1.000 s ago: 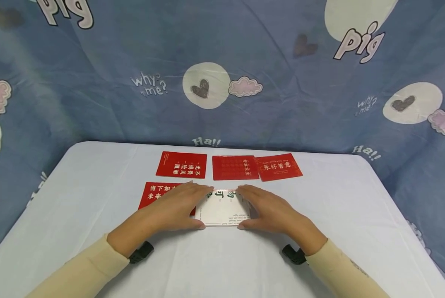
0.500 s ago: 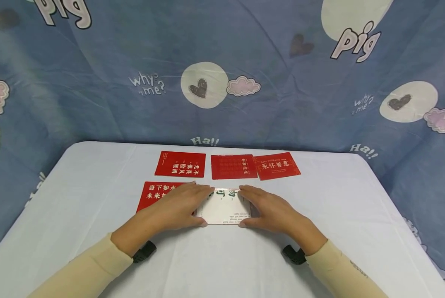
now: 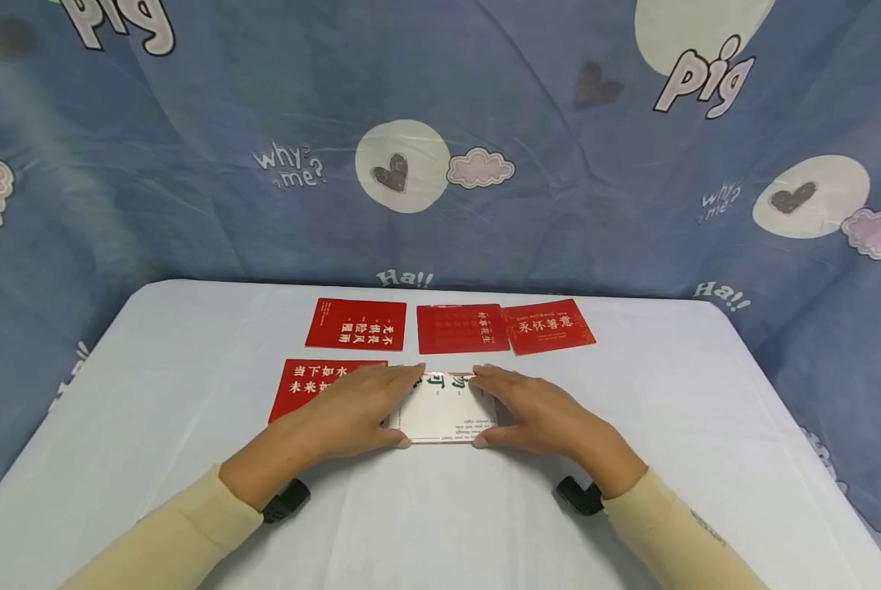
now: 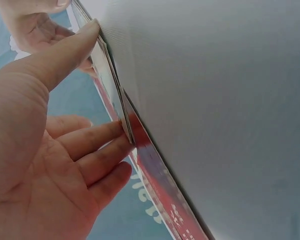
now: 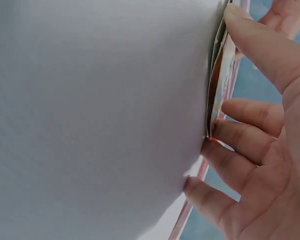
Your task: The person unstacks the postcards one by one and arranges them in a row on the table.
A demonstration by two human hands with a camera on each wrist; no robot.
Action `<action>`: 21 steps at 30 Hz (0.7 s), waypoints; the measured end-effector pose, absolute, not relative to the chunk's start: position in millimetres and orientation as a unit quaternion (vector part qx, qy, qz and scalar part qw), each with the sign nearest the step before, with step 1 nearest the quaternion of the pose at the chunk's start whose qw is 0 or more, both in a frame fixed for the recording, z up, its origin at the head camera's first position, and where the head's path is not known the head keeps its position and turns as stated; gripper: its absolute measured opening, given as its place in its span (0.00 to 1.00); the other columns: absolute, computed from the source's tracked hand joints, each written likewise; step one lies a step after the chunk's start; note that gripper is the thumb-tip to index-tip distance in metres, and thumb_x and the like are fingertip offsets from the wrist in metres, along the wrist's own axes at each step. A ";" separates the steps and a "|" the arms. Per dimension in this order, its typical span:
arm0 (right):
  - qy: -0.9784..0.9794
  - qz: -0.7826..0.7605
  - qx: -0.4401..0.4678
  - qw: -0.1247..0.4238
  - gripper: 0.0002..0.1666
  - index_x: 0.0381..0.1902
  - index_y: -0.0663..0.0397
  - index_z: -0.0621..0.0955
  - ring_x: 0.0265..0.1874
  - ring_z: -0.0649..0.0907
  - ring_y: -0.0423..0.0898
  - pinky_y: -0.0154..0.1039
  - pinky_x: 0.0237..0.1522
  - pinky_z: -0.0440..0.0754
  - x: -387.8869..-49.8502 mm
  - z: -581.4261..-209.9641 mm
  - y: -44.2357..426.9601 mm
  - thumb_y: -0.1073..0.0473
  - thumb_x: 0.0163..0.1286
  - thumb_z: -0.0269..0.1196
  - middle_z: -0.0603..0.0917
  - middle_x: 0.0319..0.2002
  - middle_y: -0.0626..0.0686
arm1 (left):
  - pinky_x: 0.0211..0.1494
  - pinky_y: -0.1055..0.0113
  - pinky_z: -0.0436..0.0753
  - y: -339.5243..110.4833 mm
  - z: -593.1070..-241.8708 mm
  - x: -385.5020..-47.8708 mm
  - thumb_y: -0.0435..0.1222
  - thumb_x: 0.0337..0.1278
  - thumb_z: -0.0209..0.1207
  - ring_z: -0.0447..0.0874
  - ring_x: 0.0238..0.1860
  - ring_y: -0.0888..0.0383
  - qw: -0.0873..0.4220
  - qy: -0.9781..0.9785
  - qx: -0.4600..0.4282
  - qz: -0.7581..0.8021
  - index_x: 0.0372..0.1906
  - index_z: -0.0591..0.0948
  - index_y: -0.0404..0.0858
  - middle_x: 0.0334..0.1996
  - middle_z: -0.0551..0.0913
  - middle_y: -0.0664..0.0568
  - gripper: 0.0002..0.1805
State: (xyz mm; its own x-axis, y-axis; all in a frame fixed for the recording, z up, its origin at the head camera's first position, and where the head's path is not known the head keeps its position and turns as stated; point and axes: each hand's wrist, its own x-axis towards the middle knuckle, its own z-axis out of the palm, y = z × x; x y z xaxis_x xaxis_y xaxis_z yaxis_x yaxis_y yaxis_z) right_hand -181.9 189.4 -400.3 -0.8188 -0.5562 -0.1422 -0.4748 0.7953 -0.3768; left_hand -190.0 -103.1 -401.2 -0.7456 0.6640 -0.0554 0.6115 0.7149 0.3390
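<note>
A small stack of cards (image 3: 443, 414) lies flat on the white table, the top one white with green characters and small print. My left hand (image 3: 351, 414) holds its left end, thumb at the near edge and fingertips at the far edge. My right hand (image 3: 539, 414) holds the right end in the same way. In the left wrist view, the stack's edge (image 4: 111, 82) shows thin layers between thumb and fingers. The right wrist view shows a small gap between layers of the stack (image 5: 219, 75). Partly under my left hand's outline is a red card (image 3: 303, 385) with pale characters.
Behind the hands lie a red card (image 3: 355, 324) at left, another red card (image 3: 462, 329) in the middle, and a tilted red card (image 3: 549, 326) touching or overlapping it at right. A blue printed curtain (image 3: 263, 229) hangs behind the white table (image 3: 160, 393).
My left hand has shifted slightly to the right over the stack's left end. The right hand keeps its hold, and the red cards lie as before.
</note>
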 end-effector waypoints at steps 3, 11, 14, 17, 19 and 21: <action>0.940 -0.158 -0.272 0.129 0.49 0.76 0.50 0.73 0.75 0.70 0.53 0.55 0.69 0.75 -182.3 -398.3 187.8 0.43 0.61 0.78 0.71 0.76 0.53 | 0.74 0.46 0.72 -103.3 -401.6 -190.3 0.48 0.46 0.81 0.72 0.72 0.44 0.087 0.924 0.340 0.153 0.80 0.65 0.38 0.73 0.74 0.45 0.57; 0.943 -0.151 -0.267 0.132 0.49 0.76 0.50 0.74 0.75 0.71 0.52 0.53 0.69 0.75 -183.5 -396.4 186.2 0.43 0.60 0.79 0.72 0.76 0.53 | 0.74 0.46 0.72 -104.6 -400.8 -190.4 0.48 0.50 0.79 0.71 0.73 0.44 0.090 0.921 0.351 0.144 0.80 0.65 0.37 0.73 0.73 0.44 0.54; 0.942 -0.154 -0.267 0.132 0.50 0.76 0.50 0.74 0.74 0.72 0.52 0.53 0.70 0.75 -184.1 -396.1 186.1 0.43 0.60 0.79 0.73 0.75 0.53 | 0.73 0.46 0.72 -105.5 -400.3 -190.0 0.48 0.51 0.79 0.71 0.73 0.44 0.092 0.920 0.354 0.141 0.80 0.66 0.37 0.73 0.73 0.44 0.54; 0.942 -0.157 -0.266 0.130 0.51 0.76 0.50 0.73 0.73 0.72 0.52 0.53 0.69 0.75 -183.8 -396.8 186.7 0.43 0.59 0.79 0.73 0.75 0.52 | 0.72 0.45 0.73 -106.0 -400.2 -190.2 0.48 0.50 0.79 0.72 0.72 0.43 0.091 0.919 0.358 0.139 0.80 0.66 0.37 0.73 0.74 0.43 0.53; 0.942 -0.158 -0.266 0.127 0.52 0.77 0.51 0.72 0.73 0.72 0.52 0.53 0.69 0.75 -183.2 -398.0 187.7 0.43 0.59 0.79 0.73 0.74 0.52 | 0.73 0.45 0.73 -106.2 -400.2 -190.6 0.48 0.51 0.79 0.72 0.72 0.43 0.090 0.917 0.361 0.142 0.79 0.67 0.37 0.72 0.74 0.43 0.52; 0.942 -0.159 -0.268 0.122 0.53 0.77 0.51 0.72 0.73 0.73 0.51 0.53 0.69 0.76 -182.3 -399.1 189.2 0.43 0.59 0.79 0.74 0.74 0.52 | 0.73 0.45 0.73 -106.3 -400.6 -191.3 0.48 0.51 0.78 0.73 0.72 0.44 0.089 0.916 0.363 0.146 0.79 0.68 0.37 0.72 0.74 0.43 0.52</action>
State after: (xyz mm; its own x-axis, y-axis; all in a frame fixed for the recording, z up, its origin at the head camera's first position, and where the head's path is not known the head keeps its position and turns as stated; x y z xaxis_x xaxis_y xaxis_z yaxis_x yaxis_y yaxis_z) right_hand -182.3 189.2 -399.1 -0.8264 -0.5440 -0.1455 -0.4664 0.8060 -0.3646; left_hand -191.3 -106.3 -400.6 -0.7204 0.6912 -0.0567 0.6393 0.6935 0.3322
